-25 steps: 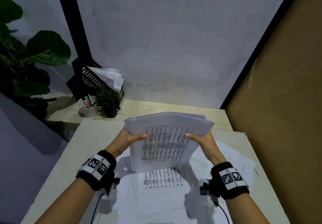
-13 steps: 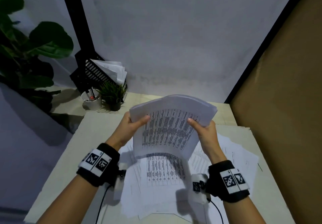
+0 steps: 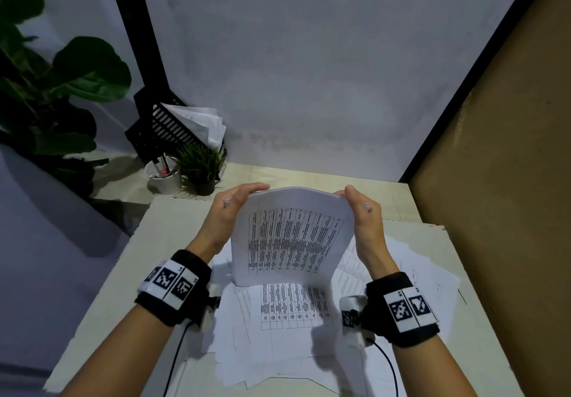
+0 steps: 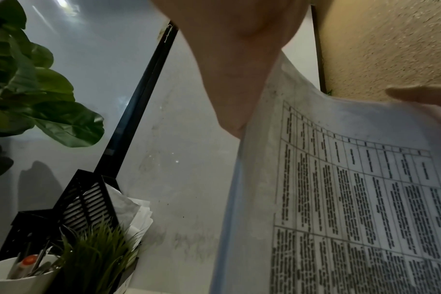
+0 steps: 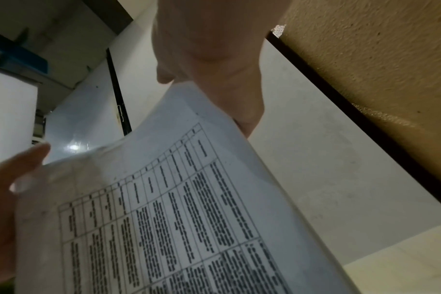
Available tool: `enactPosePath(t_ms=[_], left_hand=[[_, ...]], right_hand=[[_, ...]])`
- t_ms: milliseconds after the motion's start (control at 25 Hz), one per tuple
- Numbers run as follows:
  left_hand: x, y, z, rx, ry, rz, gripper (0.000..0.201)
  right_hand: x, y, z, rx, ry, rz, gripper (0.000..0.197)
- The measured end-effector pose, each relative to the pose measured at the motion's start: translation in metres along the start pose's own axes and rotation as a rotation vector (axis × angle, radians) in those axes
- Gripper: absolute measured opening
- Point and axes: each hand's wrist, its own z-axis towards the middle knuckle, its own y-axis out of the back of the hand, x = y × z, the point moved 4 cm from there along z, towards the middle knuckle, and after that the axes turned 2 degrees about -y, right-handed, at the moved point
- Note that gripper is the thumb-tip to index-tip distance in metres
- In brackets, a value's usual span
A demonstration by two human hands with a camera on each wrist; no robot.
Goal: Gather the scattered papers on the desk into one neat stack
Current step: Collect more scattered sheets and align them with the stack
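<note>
A thick stack of printed sheets [image 3: 293, 236] stands nearly upright, its lower edge down on the loose papers [image 3: 293, 307] spread over the pale desk [image 3: 173, 236]. My left hand [image 3: 230, 211] grips the stack's upper left corner, fingers curled over the top edge. My right hand [image 3: 363, 214] grips the upper right corner the same way. In the left wrist view my left palm [image 4: 234, 59] lies against the stack [image 4: 353, 199]. The right wrist view shows my right hand [image 5: 214, 59] on the stack [image 5: 176, 218]. The top of the stack bows toward me.
At the desk's back left stand a black file rack [image 3: 173, 124] holding paper, a white cup of pens [image 3: 163, 177] and a small potted plant [image 3: 200, 167]. A large leafy plant [image 3: 61, 81] fills the far left. A tan wall [image 3: 509, 211] borders the right.
The stack has swung from a raised tilt to nearly upright, with its lower edge down on the desk papers. Both hands have slid from its sides to its top corners.
</note>
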Motion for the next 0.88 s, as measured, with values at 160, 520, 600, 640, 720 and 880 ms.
enactPosePath(t_ms=[160,520,600,640,720,880], left_hand=[[-0.001,-0.002,0.004,-0.047,0.014,-0.028,0.038],[0.008,-0.005,0.004,-0.033,-0.008,0.118,0.016],[-0.002,-0.003,0.006,0.004,-0.055,0.059,0.024],[-0.006,0.0,0.007,0.027,-0.054,0.046,0.041],[-0.002,0.007,0.006,0.039,0.007,0.079,0.049],[0.016,0.012,0.001,-0.072,0.152,0.165,0.016]], right_hand=[[0.005,-0.002,0.006,-0.041,-0.001,-0.024,0.021],[-0.026,0.0,0.007,0.071,-0.062,-0.201,0.006],[-0.008,-0.003,0.01,0.022,0.032,-0.193,0.016],[0.003,-0.005,0.012,0.012,0.077,-0.192,0.018],[0.026,-0.004,0.017,0.004,0.146,-0.158,0.019],[0.047,-0.001,0.022,0.009,0.167,-0.061,0.018]])
